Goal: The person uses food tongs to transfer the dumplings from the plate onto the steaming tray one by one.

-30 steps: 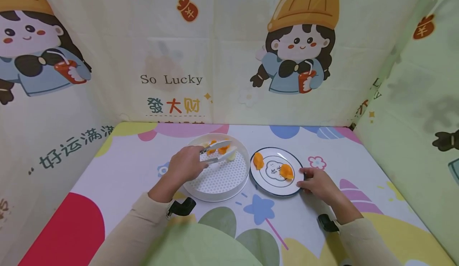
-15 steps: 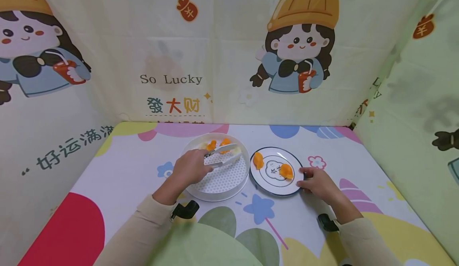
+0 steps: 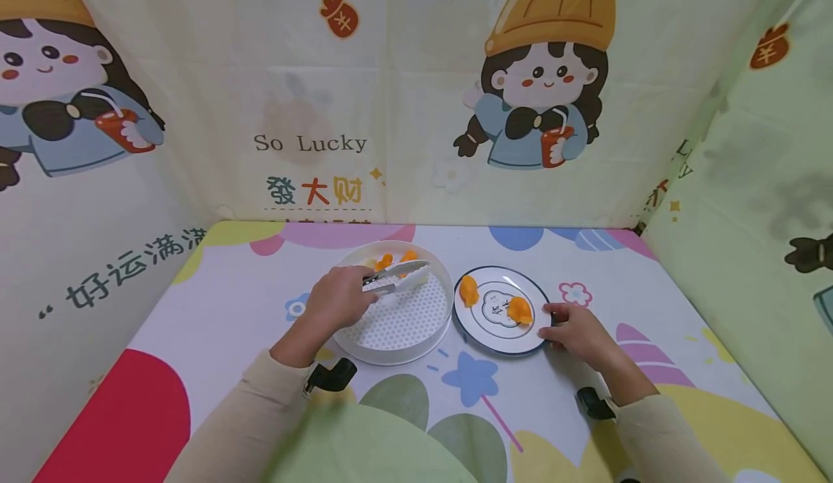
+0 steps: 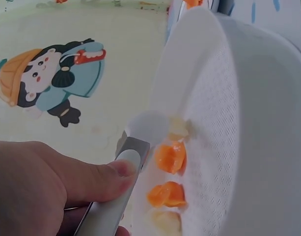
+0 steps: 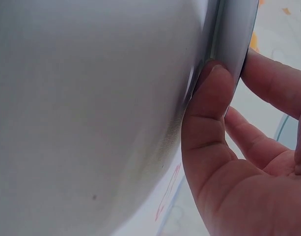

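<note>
My left hand [image 3: 340, 296] grips a pair of tongs [image 3: 398, 269] with pale tips, held over a round white steamer basket [image 3: 397, 327] with a perforated base. Under the tips, along the basket's far side, lie two orange dumplings [image 4: 171, 157] and two pale dumplings [image 4: 178, 129]. One tong tip overlaps the upper pale dumpling in the left wrist view. My right hand [image 3: 577, 332] pinches the right rim of a white plate [image 3: 504, 275] with a dark blue edge, thumb on one face and fingers on the other. Two orange dumplings [image 3: 519, 311] sit on that plate.
Basket and plate stand side by side, nearly touching, on a table with a colourful printed cloth [image 3: 228, 324]. Printed cartoon curtains [image 3: 416, 107] enclose the back and both sides of the table.
The left hand and tongs shift right over the basket, then back left. The tong tips draw closer together. The right hand and the plate stay put.
</note>
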Tool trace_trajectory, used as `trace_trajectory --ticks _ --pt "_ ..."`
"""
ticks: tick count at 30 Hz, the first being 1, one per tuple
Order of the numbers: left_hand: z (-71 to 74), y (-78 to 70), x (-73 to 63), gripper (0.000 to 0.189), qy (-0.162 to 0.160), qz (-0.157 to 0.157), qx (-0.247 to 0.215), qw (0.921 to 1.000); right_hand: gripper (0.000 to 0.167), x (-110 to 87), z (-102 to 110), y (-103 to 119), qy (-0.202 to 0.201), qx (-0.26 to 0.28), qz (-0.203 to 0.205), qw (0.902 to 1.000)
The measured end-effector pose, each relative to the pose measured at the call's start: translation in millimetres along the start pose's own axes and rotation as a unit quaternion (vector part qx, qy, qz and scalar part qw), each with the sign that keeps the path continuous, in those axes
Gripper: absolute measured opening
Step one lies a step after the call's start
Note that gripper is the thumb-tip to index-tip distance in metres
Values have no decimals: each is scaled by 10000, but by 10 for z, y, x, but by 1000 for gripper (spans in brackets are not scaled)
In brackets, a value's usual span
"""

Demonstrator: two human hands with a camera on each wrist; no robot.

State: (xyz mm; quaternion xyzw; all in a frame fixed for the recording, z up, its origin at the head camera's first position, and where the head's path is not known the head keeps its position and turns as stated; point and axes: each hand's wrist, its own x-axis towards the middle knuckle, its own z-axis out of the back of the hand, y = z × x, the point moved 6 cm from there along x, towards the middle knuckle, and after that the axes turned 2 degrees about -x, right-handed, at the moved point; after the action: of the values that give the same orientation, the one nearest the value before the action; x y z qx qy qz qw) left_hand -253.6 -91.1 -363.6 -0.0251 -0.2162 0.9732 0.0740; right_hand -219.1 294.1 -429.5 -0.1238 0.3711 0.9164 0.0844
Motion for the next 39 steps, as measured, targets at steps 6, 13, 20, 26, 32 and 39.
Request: trace_trajectory --ticks 6,13,20,26,32,39 --pt "-9 66 34 49 18 108 -24 9999 57 -8 -1 7 1 -14 16 10000" --pt "1 66 34 52 56 135 10 9999 57 -7 -1 7 -11 -16 30 10000" --pt "107 15 -20 55 -10 152 -56 9999 58 2 2 3 -16 -46 14 10000" --pt "136 -94 -77 56 -30 16 -243 9997 58 6 1 -3 -8 -33 -8 10000" --pt "72 -243 -122 53 36 -274 -263 9993 58 6 -4 -1 -17 -25 0 10000" --pt "-15 -385 -135 50 6 -587 -217 9980 58 5 -3 4 -22 34 2 10000"
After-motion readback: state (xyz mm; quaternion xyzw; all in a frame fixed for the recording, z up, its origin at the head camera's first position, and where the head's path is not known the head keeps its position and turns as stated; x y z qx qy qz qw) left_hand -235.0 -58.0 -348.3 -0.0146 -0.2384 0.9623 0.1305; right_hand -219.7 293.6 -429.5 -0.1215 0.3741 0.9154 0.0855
